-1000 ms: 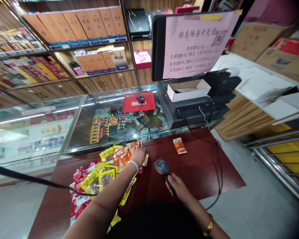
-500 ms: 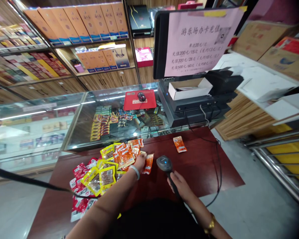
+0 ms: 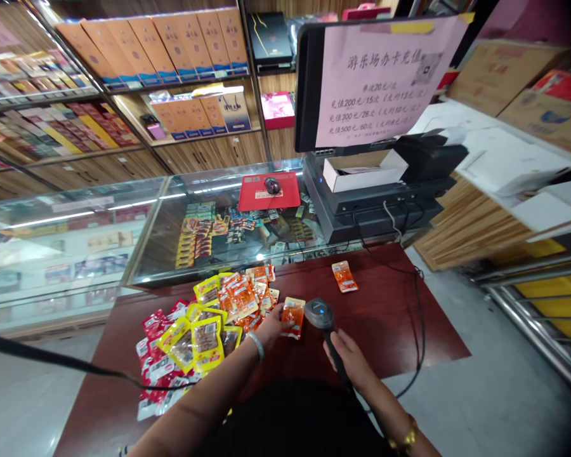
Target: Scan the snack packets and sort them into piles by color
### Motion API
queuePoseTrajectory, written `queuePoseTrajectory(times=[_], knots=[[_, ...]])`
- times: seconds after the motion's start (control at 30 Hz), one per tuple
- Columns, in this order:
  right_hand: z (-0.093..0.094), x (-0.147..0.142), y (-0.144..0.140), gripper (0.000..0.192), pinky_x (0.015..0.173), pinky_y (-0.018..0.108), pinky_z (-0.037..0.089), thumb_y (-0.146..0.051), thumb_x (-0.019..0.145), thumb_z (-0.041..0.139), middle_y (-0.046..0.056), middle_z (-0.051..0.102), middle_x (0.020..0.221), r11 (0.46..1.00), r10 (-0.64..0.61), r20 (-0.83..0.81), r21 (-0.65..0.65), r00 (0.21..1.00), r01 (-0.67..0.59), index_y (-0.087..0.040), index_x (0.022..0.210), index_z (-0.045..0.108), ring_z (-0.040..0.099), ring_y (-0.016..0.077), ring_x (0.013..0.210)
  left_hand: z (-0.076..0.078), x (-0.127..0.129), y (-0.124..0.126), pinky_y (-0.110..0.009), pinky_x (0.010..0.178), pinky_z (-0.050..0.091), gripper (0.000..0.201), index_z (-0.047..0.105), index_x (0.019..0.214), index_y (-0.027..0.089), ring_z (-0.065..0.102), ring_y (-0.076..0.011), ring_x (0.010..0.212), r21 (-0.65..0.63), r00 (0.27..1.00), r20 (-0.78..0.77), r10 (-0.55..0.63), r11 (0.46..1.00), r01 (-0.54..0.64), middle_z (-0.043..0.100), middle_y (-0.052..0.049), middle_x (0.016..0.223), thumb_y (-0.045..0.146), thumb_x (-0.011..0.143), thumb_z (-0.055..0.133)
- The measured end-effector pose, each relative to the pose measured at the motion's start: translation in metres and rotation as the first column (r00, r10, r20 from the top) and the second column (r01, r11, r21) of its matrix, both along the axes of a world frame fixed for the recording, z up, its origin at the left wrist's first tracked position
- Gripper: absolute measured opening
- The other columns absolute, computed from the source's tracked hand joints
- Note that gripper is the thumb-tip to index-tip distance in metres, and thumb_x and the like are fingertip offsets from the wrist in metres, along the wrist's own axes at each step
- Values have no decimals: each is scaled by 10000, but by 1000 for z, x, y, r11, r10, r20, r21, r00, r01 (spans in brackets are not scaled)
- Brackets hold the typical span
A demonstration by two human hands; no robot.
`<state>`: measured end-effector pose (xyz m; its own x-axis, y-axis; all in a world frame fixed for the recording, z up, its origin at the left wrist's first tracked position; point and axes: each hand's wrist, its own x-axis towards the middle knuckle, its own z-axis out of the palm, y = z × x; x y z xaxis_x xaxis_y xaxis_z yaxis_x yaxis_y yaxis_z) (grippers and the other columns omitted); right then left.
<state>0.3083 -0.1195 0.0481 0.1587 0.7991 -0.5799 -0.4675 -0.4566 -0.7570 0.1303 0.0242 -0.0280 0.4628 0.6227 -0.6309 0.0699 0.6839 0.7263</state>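
The left hand [image 3: 273, 327] leaves the snack pile [image 3: 204, 324] and now holds an orange packet [image 3: 293, 317] beside the scanner [image 3: 320, 315].

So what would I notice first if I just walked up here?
Probably the bright heap of red, yellow and orange snack packets on the dark red table. At its right edge the left hand holds one orange packet up to the black scanner in the right hand. Behind hangs a pink notice.

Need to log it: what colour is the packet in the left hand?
Orange packet with a yellow top edge, clearest in the head view.
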Motion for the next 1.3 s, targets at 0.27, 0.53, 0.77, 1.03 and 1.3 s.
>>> queuePoseTrajectory(times=[0.27, 0.53, 0.77, 1.03, 1.3], knots=[[6, 3, 1, 521, 368, 178, 253, -720, 742, 592, -86, 438, 519, 999, -13, 54, 45, 998, 10, -215, 754, 463, 330, 54, 387, -2, 50, 16, -360, 879, 520, 598, 608, 1079, 168, 652, -236, 975, 349, 992, -26, -127, 928, 128, 695, -99, 1064, 176, 527, 836], [-1, 12, -10, 553, 357, 182, 240, -744, 680, 625, -89, 433, 503, 995, -101, 17, 3, 995, 101, -219, 779, 484, 320, 57, 370, 2, 96, 23, -411, 913, 504, 695, 551, 1224, 171, 660, -236, 974, 200, 980, 184, -72, 979, 35, 683, -115, 1100, 181, 579, 810], [4, 13, -8, 566, 374, 179, 228, -741, 651, 652, -86, 444, 507, 991, -123, -1, -49, 992, 123, -217, 770, 475, 335, 57, 380, 19, 78, 40, -422, 1027, 420, 577, 567, 1265, 177, 596, -237, 1100, 399, 970, -219, -108, 897, 190, 654, -138, 1147, 144, 710, 723], [-6, 0, 4, 538, 362, 180, 225, -718, 669, 654, -89, 440, 496, 999, -17, -23, -43, 1000, 16, -225, 727, 445, 335, 59, 373, 31, -6, 59, -522, 1042, 325, 459, 540, 1308, 193, 389, -343, 1285, 312, 330, -943, 41, 457, 833, 438, -190, 1401, 137, 867, 426], [-8, -9, 6, 546, 366, 169, 271, -729, 671, 644, -80, 480, 509, 999, 37, 48, -38, 998, -35, -218, 738, 465, 370, 59, 389, 39, 4, 86, -482, 971, 382, 212, 670, 954, 150, 541, -319, 1105, 225, 290, -946, -144, 350, 909, 633, -191, 1057, 118, 788, 543]])
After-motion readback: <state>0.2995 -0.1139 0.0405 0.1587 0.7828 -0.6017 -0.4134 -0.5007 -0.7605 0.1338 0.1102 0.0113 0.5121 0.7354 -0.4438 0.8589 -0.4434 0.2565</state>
